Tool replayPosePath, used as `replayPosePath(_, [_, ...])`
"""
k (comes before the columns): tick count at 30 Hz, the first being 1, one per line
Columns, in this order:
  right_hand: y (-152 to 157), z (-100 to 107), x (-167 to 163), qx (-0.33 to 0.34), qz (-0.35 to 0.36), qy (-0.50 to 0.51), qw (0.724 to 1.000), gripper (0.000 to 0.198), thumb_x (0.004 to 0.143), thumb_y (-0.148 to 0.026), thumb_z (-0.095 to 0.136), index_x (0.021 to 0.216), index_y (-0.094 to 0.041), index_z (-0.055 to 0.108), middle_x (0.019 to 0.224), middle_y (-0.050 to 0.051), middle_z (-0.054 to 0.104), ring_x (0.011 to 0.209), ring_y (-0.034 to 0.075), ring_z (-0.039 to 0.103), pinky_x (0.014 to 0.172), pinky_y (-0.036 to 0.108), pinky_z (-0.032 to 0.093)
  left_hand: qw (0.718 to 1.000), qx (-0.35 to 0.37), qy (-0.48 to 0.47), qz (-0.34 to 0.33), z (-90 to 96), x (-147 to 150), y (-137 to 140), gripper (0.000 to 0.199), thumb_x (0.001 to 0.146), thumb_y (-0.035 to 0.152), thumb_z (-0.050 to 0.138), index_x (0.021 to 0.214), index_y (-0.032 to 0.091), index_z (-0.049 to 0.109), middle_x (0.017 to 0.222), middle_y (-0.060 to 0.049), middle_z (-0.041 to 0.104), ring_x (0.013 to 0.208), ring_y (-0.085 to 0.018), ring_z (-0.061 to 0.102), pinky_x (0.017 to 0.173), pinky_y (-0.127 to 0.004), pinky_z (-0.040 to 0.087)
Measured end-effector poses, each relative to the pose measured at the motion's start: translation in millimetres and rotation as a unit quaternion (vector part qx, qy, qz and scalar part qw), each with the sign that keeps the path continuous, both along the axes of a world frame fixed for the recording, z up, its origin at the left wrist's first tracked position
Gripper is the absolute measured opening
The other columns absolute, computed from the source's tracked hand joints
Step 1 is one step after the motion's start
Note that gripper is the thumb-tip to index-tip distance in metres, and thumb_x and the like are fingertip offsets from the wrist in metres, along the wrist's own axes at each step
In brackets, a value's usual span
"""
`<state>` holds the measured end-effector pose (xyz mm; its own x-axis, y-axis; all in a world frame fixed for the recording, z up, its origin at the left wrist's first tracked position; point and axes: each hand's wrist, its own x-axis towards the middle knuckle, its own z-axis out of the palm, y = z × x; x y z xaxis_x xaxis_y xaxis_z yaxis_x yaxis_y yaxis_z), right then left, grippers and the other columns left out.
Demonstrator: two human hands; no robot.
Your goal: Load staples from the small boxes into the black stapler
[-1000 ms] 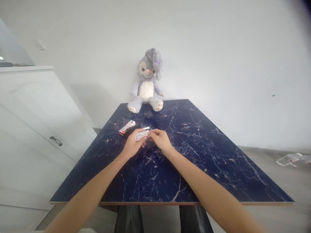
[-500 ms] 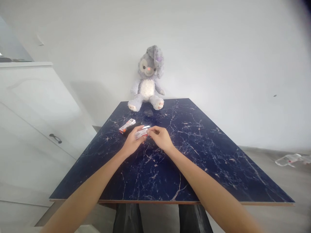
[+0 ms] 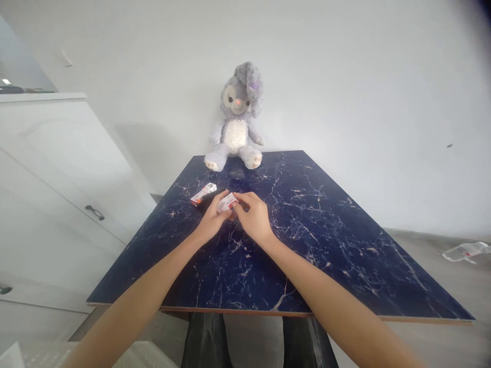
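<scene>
Between both hands, above the middle of the dark blue marbled table (image 3: pixel 245 276), is a small white-and-red box (image 3: pixel 227 202). My left hand (image 3: pixel 212 219) is closed around its left side, thumb on the near face. The fingers of my right hand (image 3: pixel 253 214) pinch its right end; the fingertips partly hide that end. Just left of and beyond my left hand lies a second white, red and orange box (image 3: pixel 203 193), untouched. Dark shapes beside it are partly hidden by my left hand, and I cannot make them out.
A grey plush rabbit (image 3: pixel 236 130) sits at the table's far end against the white wall (image 3: pixel 345 76). On the left stands a white cabinet (image 3: pixel 49 189) with dark handles. A clear plastic package (image 3: pixel 466 251) lies on the floor at right.
The small box has turned in my fingers, and the shiny bright patch at its far edge no longer shows. My right-hand fingers have shifted along its end. The whole view has moved slightly.
</scene>
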<state>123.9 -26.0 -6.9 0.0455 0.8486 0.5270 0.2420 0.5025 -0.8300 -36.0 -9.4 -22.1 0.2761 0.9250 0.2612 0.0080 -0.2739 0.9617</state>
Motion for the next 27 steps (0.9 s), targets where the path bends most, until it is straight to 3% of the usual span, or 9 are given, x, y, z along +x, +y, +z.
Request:
replayPosePath(4, [3.5, 0.9, 6.9, -0.009, -0.025, 0.005, 1.0, 0.031, 0.088, -0.023, 0.056, 0.115, -0.026, 0.072, 0.109, 0.006, 0.07, 0.096, 0.02, 0.065, 0.089, 0.035, 0.053, 0.997, -0.017, 0.026, -0.074, 2.7, 1.9, -6.4, 0.081, 0.086, 0.039, 0.07, 0.154, 0.024, 0.03, 0.116, -0.011, 0.067, 0.085, -0.023, 0.069, 0.08, -0.041, 0.057])
replayPosePath(7, [7.5, 3.9, 14.8, -0.009, 0.001, -0.02, 1.0, 0.03, 0.087, -0.023, 0.056, 0.112, -0.026, 0.071, 0.109, 0.005, 0.071, 0.095, 0.02, 0.066, 0.088, 0.035, 0.053, 0.993, -0.006, 0.059, -0.1, 5.8, -1.3, -8.1, 0.083, 0.086, 0.038, 0.071, 0.156, 0.024, 0.029, 0.121, -0.012, 0.067, 0.099, -0.027, 0.069, 0.089, -0.044, 0.057])
replayPosePath(11, [9.3, 8.0, 22.6, -0.017, 0.051, -0.074, 0.996, 0.037, 0.079, -0.032, 0.07, 0.116, -0.026, 0.071, 0.107, 0.006, 0.069, 0.09, 0.02, 0.065, 0.087, 0.035, 0.052, 0.993, 0.013, 0.084, -0.088, 8.4, -9.3, -5.8, 0.094, 0.079, 0.036, 0.079, 0.157, 0.026, 0.026, 0.14, -0.013, 0.059, 0.121, -0.032, 0.062, 0.098, -0.046, 0.054])
replayPosePath(15, [11.2, 6.4, 25.7, -0.047, 0.1, -0.114, 0.987, 0.038, 0.074, -0.037, 0.077, 0.111, -0.025, 0.074, 0.102, 0.006, 0.068, 0.086, 0.02, 0.065, 0.085, 0.036, 0.051, 0.989, -0.002, 0.112, -0.098, 9.4, -13.8, -4.5, 0.099, 0.073, 0.032, 0.084, 0.155, 0.026, 0.028, 0.131, -0.014, 0.065, 0.109, -0.031, 0.069, 0.094, -0.047, 0.056])
replayPosePath(21, [18.4, 1.9, 27.5, -0.1, 0.115, -0.097, 0.984, 0.023, 0.076, -0.032, 0.074, 0.097, -0.024, 0.076, 0.099, 0.004, 0.071, 0.087, 0.02, 0.066, 0.084, 0.034, 0.051, 0.99, 0.0, 0.112, -0.084, 3.6, -8.6, -5.0, 0.088, 0.068, 0.032, 0.087, 0.143, 0.023, 0.042, 0.12, -0.014, 0.069, 0.1, -0.03, 0.071, 0.088, -0.047, 0.057])
replayPosePath(27, [21.9, -2.6, 25.0, -0.195, 0.117, 0.018, 0.974, 0.023, 0.081, -0.035, 0.07, 0.097, -0.02, 0.074, 0.092, 0.004, 0.075, 0.089, 0.02, 0.069, 0.087, 0.035, 0.052, 0.996, 0.031, 0.079, -0.019, 0.8, -6.2, 2.2, 0.074, 0.066, 0.033, 0.088, 0.13, 0.02, 0.054, 0.133, -0.016, 0.061, 0.123, -0.033, 0.059, 0.094, -0.044, 0.054])
